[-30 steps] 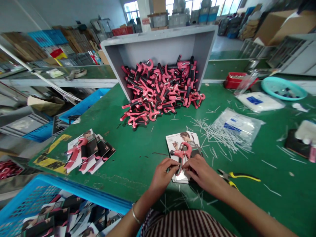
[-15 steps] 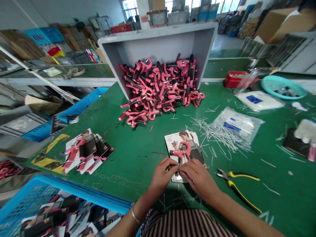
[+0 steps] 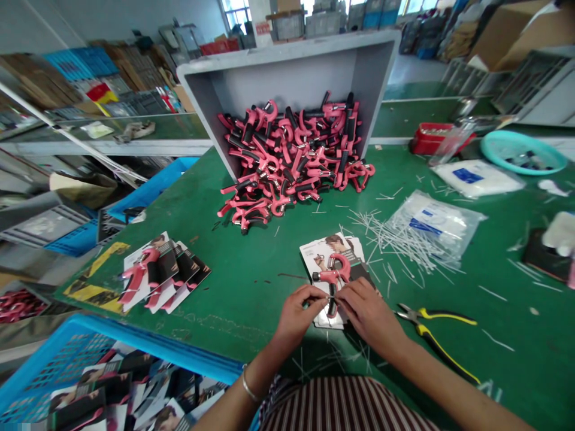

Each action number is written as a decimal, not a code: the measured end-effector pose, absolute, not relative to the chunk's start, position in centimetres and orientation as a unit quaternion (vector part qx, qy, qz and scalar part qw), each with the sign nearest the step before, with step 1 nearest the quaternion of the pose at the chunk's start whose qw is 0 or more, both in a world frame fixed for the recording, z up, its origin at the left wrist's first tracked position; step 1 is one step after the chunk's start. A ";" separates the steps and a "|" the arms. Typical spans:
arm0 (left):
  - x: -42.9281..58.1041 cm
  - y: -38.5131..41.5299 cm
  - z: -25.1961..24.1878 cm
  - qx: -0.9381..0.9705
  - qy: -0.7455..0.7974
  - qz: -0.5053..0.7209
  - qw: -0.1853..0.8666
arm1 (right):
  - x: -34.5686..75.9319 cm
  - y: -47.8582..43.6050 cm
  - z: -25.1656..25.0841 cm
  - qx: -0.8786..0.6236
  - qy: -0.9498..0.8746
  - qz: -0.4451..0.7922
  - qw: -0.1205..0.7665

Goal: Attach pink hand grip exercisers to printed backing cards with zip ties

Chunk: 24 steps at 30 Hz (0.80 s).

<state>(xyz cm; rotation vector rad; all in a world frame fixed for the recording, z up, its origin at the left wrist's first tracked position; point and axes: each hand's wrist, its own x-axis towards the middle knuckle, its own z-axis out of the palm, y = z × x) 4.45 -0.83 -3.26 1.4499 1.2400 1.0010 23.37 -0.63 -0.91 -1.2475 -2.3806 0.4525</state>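
A pink and black hand gripper lies on a stack of printed backing cards on the green table, just in front of me. My left hand and my right hand meet over its lower handle. Both pinch a thin white tie at the handle, fingers closed. A heap of pink hand grippers spills out of a tipped grey bin at the back. Loose white ties lie scattered to the right of the cards.
Yellow-handled cutters lie by my right forearm. Carded grippers are fanned out at the left. A blue crate of cards stands at the near left. Plastic bags, a teal bowl and a red tray sit at the right.
My hands have stayed on the gripper's lower handle, with small finger movements and the right hand shifted slightly. The view has tilted a little. Nothing else moved.
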 end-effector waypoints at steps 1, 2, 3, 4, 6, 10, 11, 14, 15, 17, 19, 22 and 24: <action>4.5 -0.8 -3.2 0.593 0.505 0.409 0.475 | 23.3 -0.6 -0.9 -0.443 -0.858 0.160 0.204; 4.5 -0.8 -3.1 0.592 0.505 0.409 0.476 | 23.3 -0.7 -0.9 -0.440 -0.861 0.158 0.204; 4.5 -0.7 -3.0 0.590 0.507 0.409 0.477 | 23.3 -0.7 -1.0 -0.437 -0.862 0.156 0.205; 4.5 -0.7 -3.0 0.586 0.509 0.409 0.480 | 23.4 -0.7 -1.1 -0.436 -0.862 0.155 0.207; 4.4 -0.7 -2.9 0.576 0.514 0.408 0.487 | 23.6 -0.6 -1.3 -0.438 -0.860 0.154 0.212; 4.3 -0.7 -2.9 0.574 0.512 0.406 0.494 | 23.7 -0.6 -1.3 -0.437 -0.861 0.150 0.211; 4.3 -0.7 -2.9 0.578 0.507 0.406 0.493 | 23.7 -0.6 -1.2 -0.434 -0.862 0.150 0.213; 4.3 -0.6 -2.9 0.603 0.488 0.406 0.484 | 23.4 -0.7 -1.1 -0.424 -0.865 0.154 0.222; 4.3 -0.6 -2.9 0.612 0.482 0.405 0.479 | 23.3 -0.7 -1.0 -0.420 -0.866 0.155 0.222; 4.3 -0.6 -3.0 0.623 0.477 0.403 0.471 | 23.3 -0.8 -1.0 -0.421 -0.866 0.156 0.218; 4.3 -0.6 -3.1 0.615 0.485 0.403 0.474 | 23.5 -0.8 -1.0 -0.430 -0.863 0.155 0.215; 4.2 -0.6 -3.4 0.577 0.501 0.407 0.501 | 23.8 -0.8 -1.1 -0.445 -0.858 0.150 0.208; 4.2 -0.6 -3.5 0.563 0.500 0.408 0.517 | 23.8 -0.8 -1.1 -0.444 -0.860 0.149 0.204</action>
